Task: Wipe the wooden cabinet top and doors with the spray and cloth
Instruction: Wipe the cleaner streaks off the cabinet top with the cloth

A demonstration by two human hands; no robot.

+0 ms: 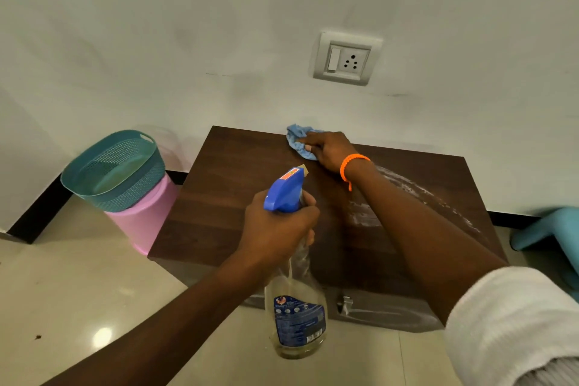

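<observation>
Below, left hand (275, 226) grip clasping spray bottle (296, 316), label unreadable, right hand (329, 150) grip pressing blue cloth (297, 139) on cabinet top (235, 191)

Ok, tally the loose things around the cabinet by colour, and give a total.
Blue: 2, cloth and blue-topped spray bottle
Teal: 1, basket
Pink: 1, bin
Light blue: 1, stool
Orange: 1, wristband
Total: 6
</observation>
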